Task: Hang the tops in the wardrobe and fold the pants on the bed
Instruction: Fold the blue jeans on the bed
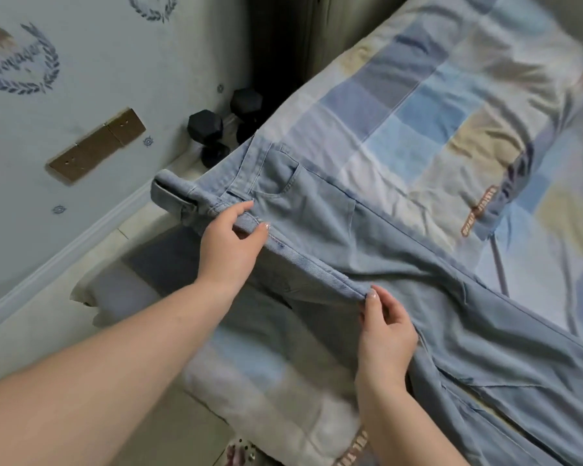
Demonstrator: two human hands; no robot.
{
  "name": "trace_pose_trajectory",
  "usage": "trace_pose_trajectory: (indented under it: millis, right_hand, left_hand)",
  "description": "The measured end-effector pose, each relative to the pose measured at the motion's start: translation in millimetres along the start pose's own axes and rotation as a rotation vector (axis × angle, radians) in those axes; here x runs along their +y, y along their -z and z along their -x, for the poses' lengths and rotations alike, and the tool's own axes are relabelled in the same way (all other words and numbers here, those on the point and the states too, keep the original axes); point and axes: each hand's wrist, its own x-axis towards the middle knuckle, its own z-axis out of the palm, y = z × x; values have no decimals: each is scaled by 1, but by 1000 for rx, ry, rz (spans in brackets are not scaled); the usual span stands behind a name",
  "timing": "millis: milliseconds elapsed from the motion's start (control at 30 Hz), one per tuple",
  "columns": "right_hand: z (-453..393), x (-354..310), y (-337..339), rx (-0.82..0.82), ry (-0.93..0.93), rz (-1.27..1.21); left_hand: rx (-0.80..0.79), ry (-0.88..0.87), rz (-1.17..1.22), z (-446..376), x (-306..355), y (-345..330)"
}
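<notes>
The bed (435, 105) under its checked blue and cream cover carries the pale denim pants (367, 237), which lie along its near edge with the waistband end sticking out past the corner toward the wall and the legs running off to my lower right. This denim looks fairly heavy and thick, soft enough to fold but stiff enough to keep a crease, and not slippery, so I judge it will stay where I lay it. The doubled seam along the near side is the firmest part to take hold of, and that is where I have it. My left hand (231, 243) is near the waistband, its grip clamped on that folded edge between thumb and fingers. My right hand (384, 327) is further down the seam, its grip pinching the edge at the fingertips.
</notes>
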Motion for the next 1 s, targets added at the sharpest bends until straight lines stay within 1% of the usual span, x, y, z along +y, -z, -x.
trace_pose_trajectory:
  millis: [200, 300, 333, 367, 433, 500, 600, 700, 767, 900, 1000]
  right_hand:
    - [-90, -49, -7, 45, 185, 87]
    - [-130, -67, -18, 46, 179, 76]
    - [-142, -71, -20, 5, 149, 77]
    - [-152, -73, -23, -69, 109, 87]
    - [-168, -71, -24, -258, 4, 101]
    - [-171, -71, -24, -376, -56, 123]
    - [-168, -69, -18, -395, -42, 187]
    - [-156, -66, -2, -392, -55, 143]
    - [-147, -59, 23, -370, -49, 155]
    - [-135, -39, 95, -287, -74, 183]
    - [-135, -24, 153, -228, -75, 193]
  left_hand:
    - [-63, -104, -66, -65, 60, -55]
    - [-62, -112, -94, -93, 75, -81]
    - [-62, -95, -117, -100, 77, -88]
    - [-83, -69, -147, -106, 77, -95]
    - [-183, 1, -197, -114, 70, -107]
    - [-254, 43, -206, -113, 63, -111]
    - [-243, 32, -206, -102, 50, -114]
    - [-242, -8, -168, -78, 40, -120]
    - [-287, -40, -150, -55, 40, -129]
    - [-440, -66, -130, 4, 48, -156]
    - [-482, -98, -135, 49, 55, -180]
